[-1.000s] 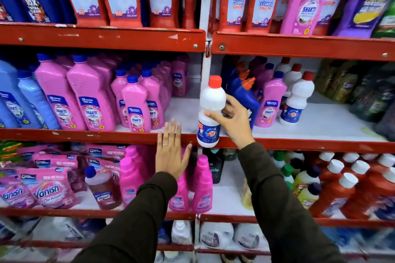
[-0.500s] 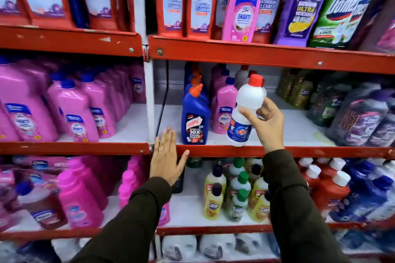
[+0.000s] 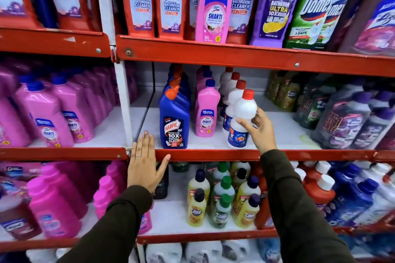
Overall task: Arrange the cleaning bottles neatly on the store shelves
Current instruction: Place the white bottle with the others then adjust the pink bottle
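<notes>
Since half a second ago: white red-capped bottle [image 3: 240, 123] carried right and down, base now at the middle shelf [image 3: 213, 154] edge, nearest in the row of matching white bottles [image 3: 233, 92], right of the pink bottle [image 3: 207, 111]; placement judged nearly done. Right hand [image 3: 259, 132] grip clamped on the bottle's right side; left hand [image 3: 144, 162] flat, fingers spread, holding nothing, on the shelf lip at left.

On the middle shelf [image 3: 213, 155], the Harpic bottle [image 3: 174, 123] stands left of the Shakti bottle [image 3: 207, 111]; the held bottle [image 3: 240, 121] stands right, fronting its row
</notes>
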Available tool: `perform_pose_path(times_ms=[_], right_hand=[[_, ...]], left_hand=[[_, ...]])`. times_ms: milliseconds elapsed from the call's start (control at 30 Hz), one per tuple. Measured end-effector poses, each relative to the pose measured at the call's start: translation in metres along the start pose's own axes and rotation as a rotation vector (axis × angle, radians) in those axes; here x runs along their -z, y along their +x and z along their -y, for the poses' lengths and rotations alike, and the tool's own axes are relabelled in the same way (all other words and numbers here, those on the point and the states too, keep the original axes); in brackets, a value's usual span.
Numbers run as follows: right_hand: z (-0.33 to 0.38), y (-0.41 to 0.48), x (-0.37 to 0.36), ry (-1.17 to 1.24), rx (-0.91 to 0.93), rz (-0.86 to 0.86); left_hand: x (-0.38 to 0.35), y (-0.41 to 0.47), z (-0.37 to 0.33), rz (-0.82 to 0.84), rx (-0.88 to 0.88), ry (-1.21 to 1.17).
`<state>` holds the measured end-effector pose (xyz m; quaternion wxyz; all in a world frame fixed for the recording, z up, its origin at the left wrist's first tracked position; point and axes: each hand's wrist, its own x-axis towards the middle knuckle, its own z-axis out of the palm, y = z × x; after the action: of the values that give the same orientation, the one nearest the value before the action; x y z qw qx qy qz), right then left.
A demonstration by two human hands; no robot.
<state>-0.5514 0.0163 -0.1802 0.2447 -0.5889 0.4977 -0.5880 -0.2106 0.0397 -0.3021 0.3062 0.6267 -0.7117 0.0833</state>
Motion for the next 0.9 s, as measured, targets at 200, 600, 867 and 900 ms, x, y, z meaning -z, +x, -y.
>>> perform_pose_path(times_ms=[200, 600, 867, 900], right_hand=[[-0.004, 0.001, 0.006, -0.043, 0.001, 0.021], [0.006, -0.020, 0.004, -0.355, 0.092, -0.103], [0.105, -0.007, -0.038, -0.503, 0.574, -0.381], [0.124, -0.001, -0.043, -0.470, 0.615, -0.381]], left_hand=[[-0.001, 0.000, 0.000, 0.012, 0.029, -0.007], [0.016, -0.003, -0.003, -0.024, 0.012, -0.129], [0.096, 0.058, -0.063, -0.266, -0.248, -0.098], [0.111, 0.071, -0.072, -0.310, -0.264, -0.088]])
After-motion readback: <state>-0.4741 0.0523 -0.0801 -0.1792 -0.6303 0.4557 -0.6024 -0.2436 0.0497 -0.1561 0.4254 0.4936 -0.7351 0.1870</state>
